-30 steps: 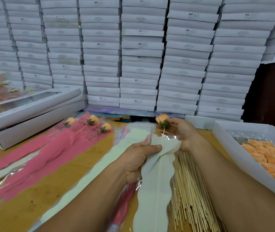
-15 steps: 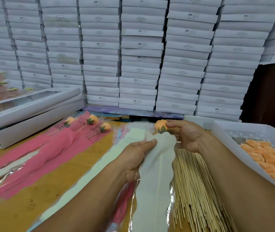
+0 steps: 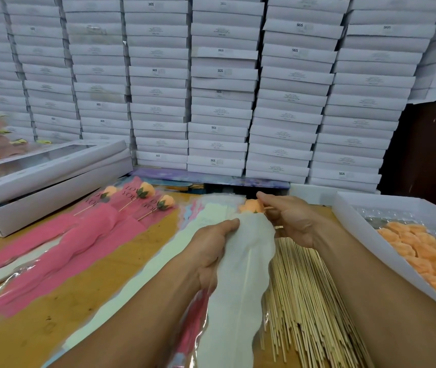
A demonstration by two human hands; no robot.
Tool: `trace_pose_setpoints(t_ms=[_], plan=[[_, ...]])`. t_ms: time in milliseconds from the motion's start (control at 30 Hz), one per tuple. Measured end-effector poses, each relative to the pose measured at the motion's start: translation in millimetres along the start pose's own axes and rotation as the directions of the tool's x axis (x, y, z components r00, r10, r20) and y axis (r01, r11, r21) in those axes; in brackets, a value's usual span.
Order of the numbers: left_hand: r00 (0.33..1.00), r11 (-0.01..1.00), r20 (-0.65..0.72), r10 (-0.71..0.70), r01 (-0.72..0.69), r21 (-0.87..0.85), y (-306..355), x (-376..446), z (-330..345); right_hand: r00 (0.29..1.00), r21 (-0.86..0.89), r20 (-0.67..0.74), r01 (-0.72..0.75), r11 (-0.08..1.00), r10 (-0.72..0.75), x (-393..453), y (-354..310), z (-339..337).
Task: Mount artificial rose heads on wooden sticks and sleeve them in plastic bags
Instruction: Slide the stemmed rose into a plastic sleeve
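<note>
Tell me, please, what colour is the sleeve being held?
White sleeve, seen in the head view.

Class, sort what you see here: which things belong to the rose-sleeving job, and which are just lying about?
In the job: rose, white sleeve, sticks, tray of rose heads, pink sleeved roses, left hand, right hand.

Lying about: stacked boxes, window box.

Bare worktop (image 3: 142, 251) lies open at eight o'clock, between the pink sleeves (image 3: 52, 251) and the cream sleeve pile (image 3: 158, 264). At three o'clock the white tray of rose heads (image 3: 365, 232) walls that side, and loose sticks (image 3: 309, 296) cover the worktop beside it. At twelve o'clock, stacked white boxes (image 3: 222, 102) close the back, with a windowed box (image 3: 52, 176) at ten.
</note>
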State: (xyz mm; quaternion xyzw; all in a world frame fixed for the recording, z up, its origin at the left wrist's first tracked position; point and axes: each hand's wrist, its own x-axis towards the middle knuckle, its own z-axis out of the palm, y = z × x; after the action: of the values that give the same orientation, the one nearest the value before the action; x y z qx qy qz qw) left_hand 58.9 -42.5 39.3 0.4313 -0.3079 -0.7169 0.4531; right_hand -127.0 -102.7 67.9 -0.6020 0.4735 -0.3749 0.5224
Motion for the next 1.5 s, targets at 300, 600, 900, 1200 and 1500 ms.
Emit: trace_pose_setpoints(t_ms=[300,600,900,1200,1500], plan=[[0.998,0.998,0.009,0.063,-0.063,0.017,0,0,1,0.993,-0.079,0.052,0.108,0.991,-0.104,-3,0,4],[0.980,0.996,0.194,-0.047,0.059,-0.060,3,-3,0,0.994,-0.160,0.053,0.103,0.982,-0.096,-5,3,8],[0.937,1.000,0.350,-0.012,0.010,0.008,-2,-3,-1,0.995,-0.128,-0.103,-0.007,0.992,-0.006,-4,-1,19],[0.987,1.000,0.160,-0.021,0.018,0.023,-1,0,-3,0.985,0.037,-0.171,0.000,0.999,0.006,-9,8,38],[0.999,0.997,0.039,0.000,-0.003,0.076,-3,5,-4,0.991,0.210,-0.133,0.045,0.977,-0.018,-30,19,40]])
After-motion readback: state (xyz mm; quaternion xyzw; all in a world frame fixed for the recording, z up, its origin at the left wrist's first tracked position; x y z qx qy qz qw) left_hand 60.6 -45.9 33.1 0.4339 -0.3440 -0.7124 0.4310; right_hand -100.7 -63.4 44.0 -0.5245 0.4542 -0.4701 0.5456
